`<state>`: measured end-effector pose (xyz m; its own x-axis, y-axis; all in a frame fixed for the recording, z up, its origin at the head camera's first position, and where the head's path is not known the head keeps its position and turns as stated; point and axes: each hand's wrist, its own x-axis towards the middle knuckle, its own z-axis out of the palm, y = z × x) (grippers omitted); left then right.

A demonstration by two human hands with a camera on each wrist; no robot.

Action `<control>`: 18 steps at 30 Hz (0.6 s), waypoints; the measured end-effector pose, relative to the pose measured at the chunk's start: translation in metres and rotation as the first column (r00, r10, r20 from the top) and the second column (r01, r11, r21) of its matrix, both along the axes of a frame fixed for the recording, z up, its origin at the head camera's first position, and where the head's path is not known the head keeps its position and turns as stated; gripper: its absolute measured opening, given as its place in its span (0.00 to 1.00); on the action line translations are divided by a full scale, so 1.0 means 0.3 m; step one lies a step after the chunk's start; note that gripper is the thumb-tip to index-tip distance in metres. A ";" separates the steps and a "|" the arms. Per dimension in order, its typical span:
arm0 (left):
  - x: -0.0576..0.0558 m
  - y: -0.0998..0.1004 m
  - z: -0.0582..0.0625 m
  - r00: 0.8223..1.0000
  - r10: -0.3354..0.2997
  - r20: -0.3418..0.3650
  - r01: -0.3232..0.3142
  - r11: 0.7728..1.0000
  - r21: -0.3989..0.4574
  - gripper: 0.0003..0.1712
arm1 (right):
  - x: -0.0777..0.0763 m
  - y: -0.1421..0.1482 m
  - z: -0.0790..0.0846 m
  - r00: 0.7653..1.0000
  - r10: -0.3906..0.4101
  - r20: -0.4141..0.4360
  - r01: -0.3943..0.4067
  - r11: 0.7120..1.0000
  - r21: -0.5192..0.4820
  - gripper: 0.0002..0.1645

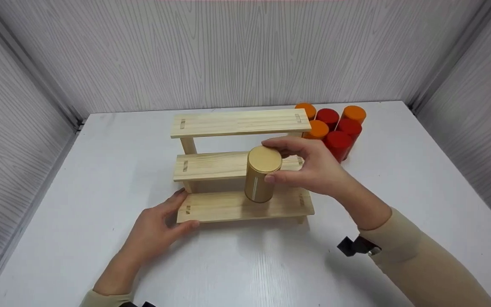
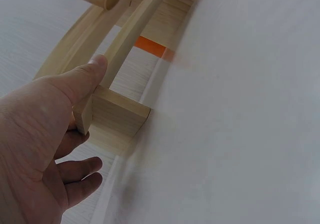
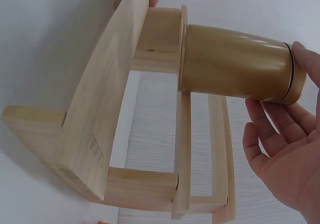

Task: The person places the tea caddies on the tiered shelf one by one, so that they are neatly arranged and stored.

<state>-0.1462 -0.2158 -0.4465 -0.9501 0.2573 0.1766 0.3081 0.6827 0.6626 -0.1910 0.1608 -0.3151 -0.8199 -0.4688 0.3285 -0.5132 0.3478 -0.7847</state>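
Observation:
A three-tier wooden shelf rack (image 1: 245, 207) stands on the white table. My left hand (image 1: 156, 230) grips the left end of its lowest board, thumb at the front edge and index finger behind; in the left wrist view, the other fingers of that hand (image 2: 45, 129) curl below the board. My right hand (image 1: 313, 168) holds a gold canister (image 1: 259, 185) near its lid between thumb and fingers. Upright, the canister is in front of the middle board. Its base (image 3: 185, 59) appears close beside that board in the right wrist view; I cannot tell whether they touch.
Several orange and red canisters (image 1: 338, 143) stand grouped behind the rack's right end, partly hidden by it and by my right hand. Grey wood-grain panels (image 1: 237, 55) enclose the white table (image 1: 100, 170) at the back and sides.

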 end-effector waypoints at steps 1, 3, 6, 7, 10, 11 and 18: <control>0.001 -0.001 0.001 1.000 0.000 -0.002 0.000 1.000 -0.004 0.49 | -0.002 -0.011 -0.001 1.000 0.004 0.002 -0.004 1.000 -0.001 0.36; 0.001 -0.002 0.002 1.000 0.002 -0.006 -0.002 1.000 -0.012 0.49 | -0.007 -0.031 -0.007 1.000 0.011 0.010 -0.011 1.000 0.000 0.36; 0.000 0.000 0.004 1.000 0.001 -0.007 -0.002 1.000 -0.023 0.50 | -0.015 -0.059 -0.014 1.000 0.024 0.012 -0.024 1.000 0.003 0.36; 0.000 0.000 0.004 1.000 0.002 -0.007 -0.002 1.000 -0.026 0.50 | -0.017 -0.069 -0.017 0.999 0.030 0.013 -0.030 1.000 0.002 0.36; 0.000 0.000 0.005 1.000 0.002 -0.005 -0.002 1.000 -0.028 0.50 | -0.022 -0.097 -0.025 0.999 0.045 0.003 -0.045 0.999 0.003 0.36; 0.000 0.000 0.005 1.000 0.002 -0.005 -0.002 1.000 -0.028 0.50 | -0.023 -0.106 -0.027 0.999 0.051 0.002 -0.051 0.999 0.002 0.36; 0.003 -0.001 0.012 1.000 -0.003 0.003 0.003 1.000 -0.015 0.49 | -0.026 -0.166 -0.039 0.996 0.094 -0.006 -0.094 0.996 -0.002 0.36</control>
